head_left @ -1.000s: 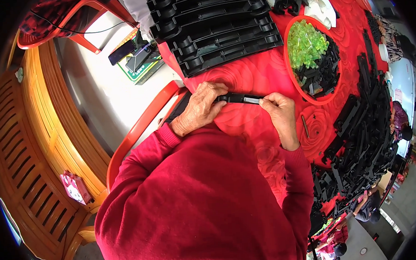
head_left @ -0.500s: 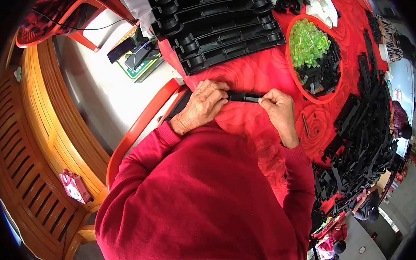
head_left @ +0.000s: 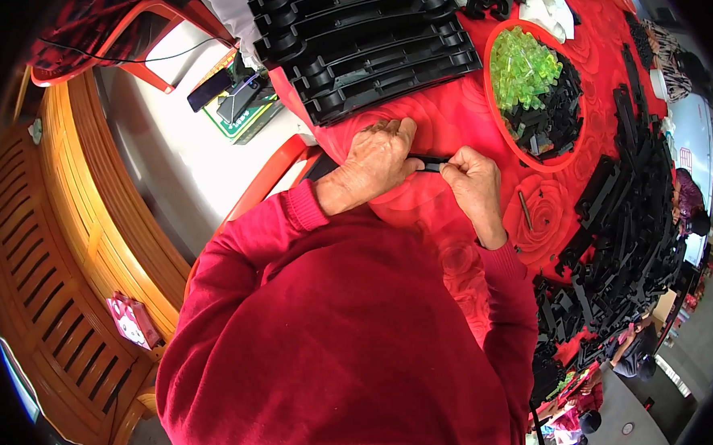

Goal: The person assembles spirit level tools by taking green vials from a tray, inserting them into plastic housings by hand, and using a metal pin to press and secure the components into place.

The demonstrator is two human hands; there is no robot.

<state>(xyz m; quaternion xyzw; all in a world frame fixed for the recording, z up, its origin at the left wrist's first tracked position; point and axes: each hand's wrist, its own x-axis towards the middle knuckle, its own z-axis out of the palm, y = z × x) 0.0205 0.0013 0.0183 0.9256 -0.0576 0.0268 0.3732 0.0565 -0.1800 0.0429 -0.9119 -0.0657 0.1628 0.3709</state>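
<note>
A black plastic strip (head_left: 431, 164) is held level between my two hands over the red tablecloth (head_left: 455, 253). My left hand (head_left: 379, 162) closes on its left end, hiding that part under the palm and fingers. My right hand (head_left: 474, 182) pinches the strip's right end between thumb and fingers. Just beyond my hands lie long black plastic parts (head_left: 390, 88), laid in rows. Right of them stands a round red basin (head_left: 559, 166), with bright green translucent pieces (head_left: 527, 68) and small black pieces (head_left: 538, 124) inside.
A big heap of black plastic parts (head_left: 616, 249) covers the table's right side. One thin dark stick (head_left: 525, 210) lies by my right wrist. At left are a wooden bench (head_left: 63, 310), a red chair (head_left: 261, 179) and a box (head_left: 250, 115) with a phone on it. Other people sit far right.
My left hand has slid right along the black strip, toward my right hand, and covers more of it. My right hand has stayed nearly in place at its end.
</note>
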